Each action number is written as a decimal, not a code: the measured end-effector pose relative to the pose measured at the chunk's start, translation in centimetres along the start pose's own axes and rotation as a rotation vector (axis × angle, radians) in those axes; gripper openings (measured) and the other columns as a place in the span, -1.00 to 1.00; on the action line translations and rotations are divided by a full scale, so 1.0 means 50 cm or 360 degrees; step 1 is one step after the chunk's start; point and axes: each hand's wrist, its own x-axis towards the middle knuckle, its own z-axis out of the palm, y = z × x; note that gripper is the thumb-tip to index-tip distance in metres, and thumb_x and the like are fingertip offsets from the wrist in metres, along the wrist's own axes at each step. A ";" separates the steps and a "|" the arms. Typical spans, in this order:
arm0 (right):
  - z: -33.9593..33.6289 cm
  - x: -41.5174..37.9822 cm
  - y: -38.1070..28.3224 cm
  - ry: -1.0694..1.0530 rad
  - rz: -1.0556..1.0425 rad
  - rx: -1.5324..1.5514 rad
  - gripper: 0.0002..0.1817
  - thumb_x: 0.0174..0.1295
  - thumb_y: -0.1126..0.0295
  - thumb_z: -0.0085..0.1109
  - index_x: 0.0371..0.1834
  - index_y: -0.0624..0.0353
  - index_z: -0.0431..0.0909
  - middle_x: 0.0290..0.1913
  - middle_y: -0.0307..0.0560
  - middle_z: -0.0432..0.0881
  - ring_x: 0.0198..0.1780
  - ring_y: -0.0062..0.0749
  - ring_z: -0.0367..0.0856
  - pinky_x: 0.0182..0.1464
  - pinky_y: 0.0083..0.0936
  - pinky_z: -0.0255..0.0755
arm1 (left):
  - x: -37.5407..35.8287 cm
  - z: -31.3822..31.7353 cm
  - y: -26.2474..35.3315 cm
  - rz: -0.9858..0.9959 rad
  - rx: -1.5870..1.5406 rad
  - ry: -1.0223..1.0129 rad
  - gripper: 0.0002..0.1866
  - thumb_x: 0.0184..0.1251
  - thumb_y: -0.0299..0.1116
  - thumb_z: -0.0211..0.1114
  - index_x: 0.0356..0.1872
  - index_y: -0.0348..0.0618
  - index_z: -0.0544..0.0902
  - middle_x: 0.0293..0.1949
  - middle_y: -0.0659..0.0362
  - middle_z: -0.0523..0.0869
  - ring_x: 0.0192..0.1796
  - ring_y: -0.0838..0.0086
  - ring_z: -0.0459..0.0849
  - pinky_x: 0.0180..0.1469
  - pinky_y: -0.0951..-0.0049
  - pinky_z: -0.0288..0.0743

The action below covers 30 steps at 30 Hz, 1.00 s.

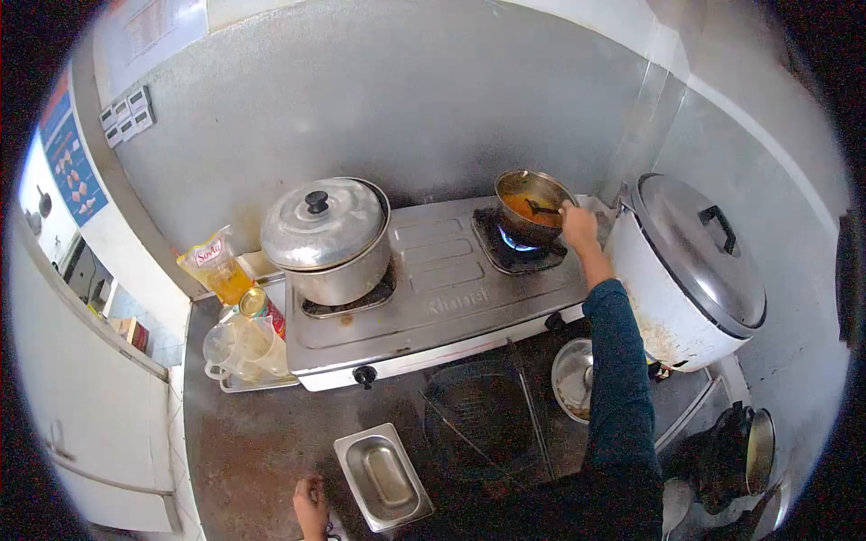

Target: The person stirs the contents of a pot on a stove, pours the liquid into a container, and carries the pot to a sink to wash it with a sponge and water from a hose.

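My right hand (579,225) is closed on the handle of a black cooking spoon (545,210). The spoon's head dips into orange-red sauce in a metal pan (514,183). Under that pan a blue flame burns on the right burner of the gas stove (433,288). Down by the front of the counter, my left hand (311,508) has its fingers loosely curled, with no object visible in them. Just right of it lies a rectangular steel food pan (385,476), apart from the hand, with nothing visible inside but its shiny bottom.
A large lidded pot (329,234) stands on the left burner. To the right is a big white lidded cooker (677,288). A bag of yellow oil (221,270), a tin (255,303) and plastic jugs (242,347) crowd the left. A round metal lid (570,379) lies below the stove.
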 end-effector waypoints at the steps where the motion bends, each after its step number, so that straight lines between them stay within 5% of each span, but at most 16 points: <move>1: -0.004 0.000 -0.010 0.0023 -0.0023 0.0105 -0.84 0.09 0.27 -0.15 -0.41 0.07 0.40 -0.55 0.03 0.51 -0.41 -0.05 0.49 -0.37 -0.19 0.30 | -0.001 -0.002 0.000 0.0099 0.0056 0.0037 -0.87 -0.06 -0.55 0.09 -0.40 -0.26 0.47 -0.42 0.05 0.53 -0.39 0.30 0.49 -0.36 0.47 0.35; 3: -0.022 0.001 -0.025 0.0033 -0.0117 0.0180 -0.84 0.09 0.27 -0.15 -0.41 0.06 0.40 -0.55 0.03 0.51 -0.42 -0.04 0.49 -0.37 -0.18 0.29 | -0.003 -0.006 0.003 0.0297 0.0166 0.0104 -0.86 -0.06 -0.56 0.08 -0.39 -0.25 0.47 -0.43 0.06 0.52 -0.38 0.30 0.49 -0.36 0.46 0.35; 11: -0.116 0.033 -0.002 0.0025 -0.0758 -0.0517 -0.90 -0.02 0.35 -0.08 -0.47 -0.02 0.46 -0.54 -0.08 0.54 -0.45 -0.26 0.50 -0.31 -0.34 0.25 | -0.007 -0.003 0.010 0.0156 0.0060 0.0000 -0.85 -0.05 -0.54 0.07 -0.38 -0.27 0.46 -0.44 0.05 0.51 -0.38 0.31 0.49 -0.34 0.44 0.34; 15: -0.095 0.017 0.020 0.0056 -0.0610 -0.0611 -0.90 -0.01 0.34 -0.09 -0.49 0.03 0.44 -0.54 -0.06 0.54 -0.43 -0.28 0.51 -0.30 -0.33 0.25 | -0.005 0.016 -0.012 -0.0381 -0.0516 0.0012 -0.86 -0.02 -0.50 0.06 -0.40 -0.31 0.47 -0.46 0.03 0.53 -0.37 0.31 0.50 -0.33 0.45 0.35; 18: -0.040 0.001 0.022 -0.0007 -0.0295 -0.0493 -0.87 0.05 0.31 -0.12 -0.44 0.06 0.42 -0.54 -0.04 0.54 -0.43 -0.23 0.52 -0.29 -0.30 0.25 | -0.002 -0.002 0.047 0.0065 0.0043 -0.0016 -0.85 -0.01 -0.48 0.04 -0.41 -0.33 0.48 -0.47 0.03 0.55 -0.37 0.31 0.52 -0.32 0.46 0.35; 21: -0.001 -0.008 0.007 -0.0015 -0.0023 -0.0211 -0.84 0.12 0.27 -0.17 -0.39 0.07 0.38 -0.55 -0.01 0.53 -0.44 -0.17 0.52 -0.29 -0.27 0.25 | -0.001 0.002 0.005 -0.0340 -0.0478 0.0018 -0.86 -0.03 -0.50 0.05 -0.42 -0.33 0.49 -0.47 0.03 0.55 -0.37 0.32 0.52 -0.30 0.45 0.35; 23: 0.012 -0.011 -0.008 0.0031 0.0075 -0.0035 -0.82 0.15 0.24 -0.20 -0.37 0.06 0.36 -0.56 0.01 0.53 -0.44 -0.14 0.52 -0.30 -0.25 0.24 | -0.004 -0.001 0.009 -0.0098 -0.0163 0.0009 -0.86 -0.04 -0.50 0.06 -0.42 -0.31 0.50 -0.47 0.03 0.55 -0.37 0.32 0.52 -0.31 0.44 0.35; 26: -0.023 -0.002 -0.025 -0.0015 -0.0086 0.0140 -0.84 0.11 0.25 -0.15 -0.42 0.06 0.37 -0.57 0.01 0.52 -0.43 -0.13 0.51 -0.30 -0.24 0.24 | -0.006 -0.010 0.026 0.0060 0.0071 0.0011 -0.86 -0.05 -0.49 0.09 -0.42 -0.29 0.51 -0.48 0.03 0.55 -0.39 0.30 0.52 -0.32 0.43 0.35; 30: -0.102 0.014 -0.024 -0.0058 -0.0441 -0.0216 -0.88 0.05 0.31 -0.12 -0.44 0.04 0.41 -0.58 -0.04 0.52 -0.42 -0.18 0.51 -0.26 -0.26 0.23 | -0.010 -0.008 0.037 0.0102 0.0114 -0.0008 -0.87 -0.05 -0.48 0.12 -0.42 -0.29 0.51 -0.49 0.03 0.55 -0.44 0.29 0.51 -0.34 0.41 0.35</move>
